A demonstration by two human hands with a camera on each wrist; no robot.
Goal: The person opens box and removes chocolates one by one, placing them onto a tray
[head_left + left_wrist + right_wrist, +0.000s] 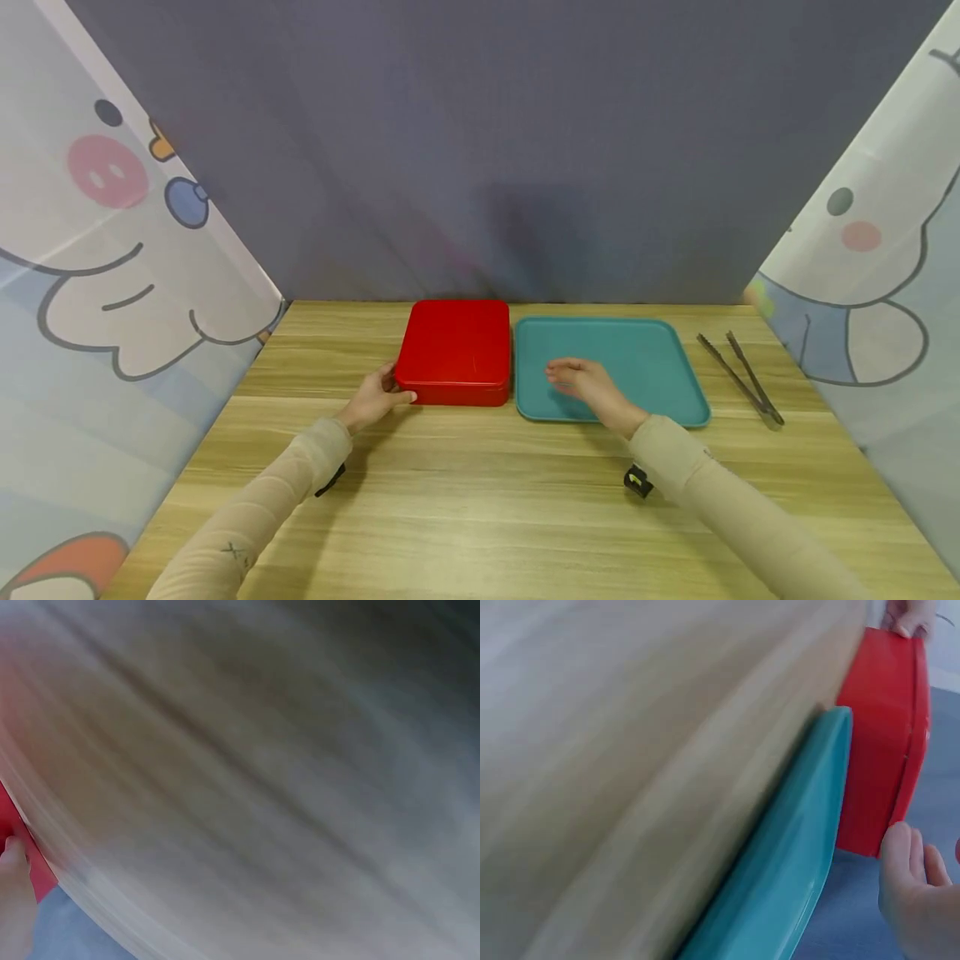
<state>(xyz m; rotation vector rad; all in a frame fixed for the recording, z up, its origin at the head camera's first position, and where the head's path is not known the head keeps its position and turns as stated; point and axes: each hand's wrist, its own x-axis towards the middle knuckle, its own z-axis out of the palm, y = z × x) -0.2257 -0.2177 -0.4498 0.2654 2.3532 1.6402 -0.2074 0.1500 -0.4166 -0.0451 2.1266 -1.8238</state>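
Observation:
A closed red box [453, 342] with a lid sits on the wooden table. At its front left corner my left hand [372, 398] grips it, thumb against the front face and fingers at the left side. The teal tray [622, 358] lies just right of the box. Over the tray's left part hovers my right hand [588, 387], holding nothing, fingers loosely extended toward the box. In the right wrist view the red box [881, 735] stands beyond the tray [780, 877]. Only a bit of the left hand [11, 900] and box shows in the left wrist view.
Metal tongs [742, 383] lie on the table right of the tray, jaws spread toward the back. A grey curtain [517, 150] hangs behind the table [480, 500]. Cartoon-printed panels flank it on both sides.

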